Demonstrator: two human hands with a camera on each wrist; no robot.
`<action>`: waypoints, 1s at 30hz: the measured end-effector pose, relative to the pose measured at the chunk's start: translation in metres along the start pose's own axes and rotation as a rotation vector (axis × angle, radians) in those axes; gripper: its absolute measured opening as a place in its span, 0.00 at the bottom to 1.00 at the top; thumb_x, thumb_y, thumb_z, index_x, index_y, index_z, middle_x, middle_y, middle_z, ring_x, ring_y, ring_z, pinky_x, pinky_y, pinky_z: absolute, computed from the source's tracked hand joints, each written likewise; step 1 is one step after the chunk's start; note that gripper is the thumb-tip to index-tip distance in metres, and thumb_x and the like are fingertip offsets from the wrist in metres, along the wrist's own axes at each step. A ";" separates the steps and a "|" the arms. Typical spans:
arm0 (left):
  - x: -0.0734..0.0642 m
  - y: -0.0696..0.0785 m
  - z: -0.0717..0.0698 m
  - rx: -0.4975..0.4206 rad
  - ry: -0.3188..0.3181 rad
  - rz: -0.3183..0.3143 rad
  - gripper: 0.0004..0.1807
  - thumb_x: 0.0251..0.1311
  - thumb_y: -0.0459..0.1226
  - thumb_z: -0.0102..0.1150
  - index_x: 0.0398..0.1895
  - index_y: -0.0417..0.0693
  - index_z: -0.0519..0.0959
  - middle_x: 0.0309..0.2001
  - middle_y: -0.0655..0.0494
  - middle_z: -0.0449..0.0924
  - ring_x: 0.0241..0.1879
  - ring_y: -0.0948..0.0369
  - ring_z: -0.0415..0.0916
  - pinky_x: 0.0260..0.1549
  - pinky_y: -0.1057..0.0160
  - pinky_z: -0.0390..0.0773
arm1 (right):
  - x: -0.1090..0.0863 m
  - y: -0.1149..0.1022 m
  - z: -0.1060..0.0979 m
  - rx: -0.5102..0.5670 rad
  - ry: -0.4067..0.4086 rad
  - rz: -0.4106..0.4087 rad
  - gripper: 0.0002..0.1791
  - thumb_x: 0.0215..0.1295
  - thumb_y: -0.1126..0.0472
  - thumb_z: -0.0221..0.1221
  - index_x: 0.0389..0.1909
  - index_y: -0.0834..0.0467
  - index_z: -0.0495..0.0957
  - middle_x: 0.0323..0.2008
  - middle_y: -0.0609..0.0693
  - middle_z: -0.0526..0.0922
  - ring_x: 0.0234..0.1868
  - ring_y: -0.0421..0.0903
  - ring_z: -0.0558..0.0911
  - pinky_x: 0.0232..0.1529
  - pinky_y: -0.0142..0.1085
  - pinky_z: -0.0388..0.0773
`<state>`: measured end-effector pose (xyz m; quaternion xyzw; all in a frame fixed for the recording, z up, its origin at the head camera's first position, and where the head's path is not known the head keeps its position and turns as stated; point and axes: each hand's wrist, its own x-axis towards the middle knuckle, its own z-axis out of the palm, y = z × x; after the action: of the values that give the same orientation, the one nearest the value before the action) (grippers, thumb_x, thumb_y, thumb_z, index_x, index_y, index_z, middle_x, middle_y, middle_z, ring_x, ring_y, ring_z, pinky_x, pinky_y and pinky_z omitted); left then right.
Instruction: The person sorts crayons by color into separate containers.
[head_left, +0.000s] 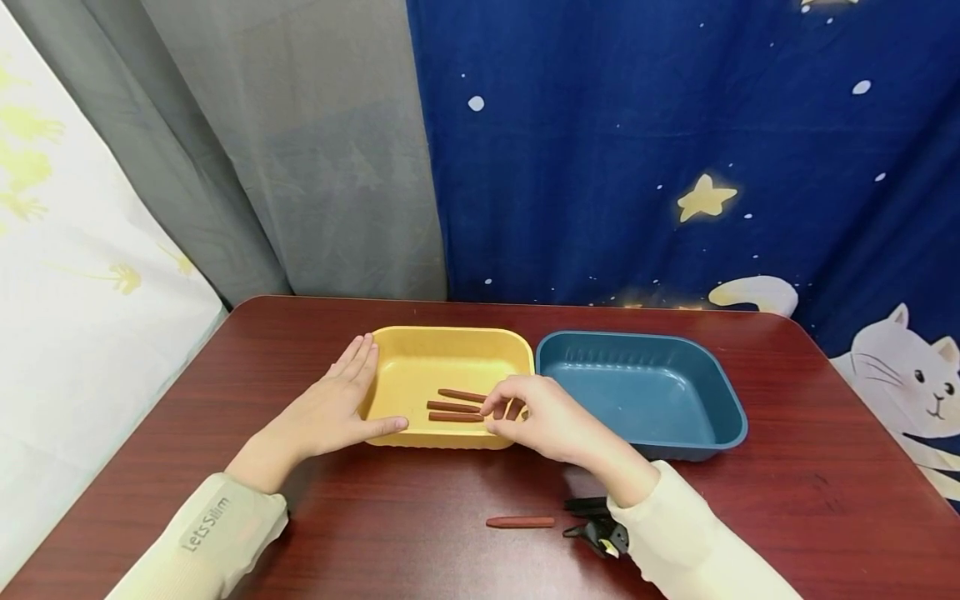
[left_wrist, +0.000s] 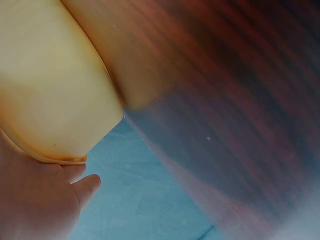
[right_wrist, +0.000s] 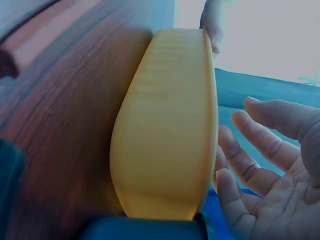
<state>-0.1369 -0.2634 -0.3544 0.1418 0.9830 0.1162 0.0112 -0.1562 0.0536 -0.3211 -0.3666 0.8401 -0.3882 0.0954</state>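
My left hand (head_left: 337,407) rests on the left end of the yellow bin (head_left: 450,335), fingers straight along the rim and thumb over the front edge. In the left wrist view, part of that hand (left_wrist: 40,195) shows against the bin's rim. Over the bin's front right corner is my right hand (head_left: 543,417), its fingers loosely bent. The right wrist view shows nothing between these fingers (right_wrist: 265,145). Just left of its fingertips, several brown crayon-like sticks (head_left: 456,417) lie in the bin; their right ends are partly hidden by the hand.
A blue bin (head_left: 637,443) stands against the yellow bin's right side. Another brown stick (head_left: 520,522) lies on the dark red table (head_left: 420,517) in front. Beside it, a black object (head_left: 597,533) is partly covered by the right sleeve. Curtains (head_left: 570,167) hang behind the table.
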 end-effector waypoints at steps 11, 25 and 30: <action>0.001 0.001 -0.001 0.005 0.007 0.004 0.67 0.54 0.73 0.54 0.78 0.32 0.42 0.80 0.41 0.32 0.80 0.46 0.31 0.76 0.42 0.47 | -0.030 0.002 -0.005 0.010 0.034 -0.026 0.05 0.62 0.64 0.66 0.39 0.55 0.84 0.32 0.41 0.81 0.35 0.33 0.78 0.39 0.33 0.80; 0.000 0.000 0.000 -0.015 -0.010 -0.008 0.67 0.54 0.73 0.54 0.78 0.33 0.40 0.81 0.43 0.30 0.81 0.47 0.30 0.76 0.41 0.47 | -0.048 0.011 0.005 -0.003 -0.146 -0.017 0.05 0.63 0.65 0.65 0.39 0.55 0.83 0.30 0.38 0.81 0.32 0.29 0.77 0.36 0.30 0.80; 0.000 0.000 0.000 -0.012 -0.010 -0.008 0.67 0.54 0.73 0.53 0.78 0.33 0.40 0.81 0.44 0.30 0.81 0.47 0.29 0.76 0.41 0.47 | -0.050 0.013 0.010 -0.023 -0.198 -0.028 0.04 0.62 0.64 0.66 0.37 0.53 0.84 0.29 0.37 0.79 0.31 0.28 0.76 0.34 0.26 0.78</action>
<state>-0.1364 -0.2632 -0.3545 0.1385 0.9827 0.1215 0.0175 -0.1234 0.0882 -0.3432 -0.4158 0.8259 -0.3416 0.1683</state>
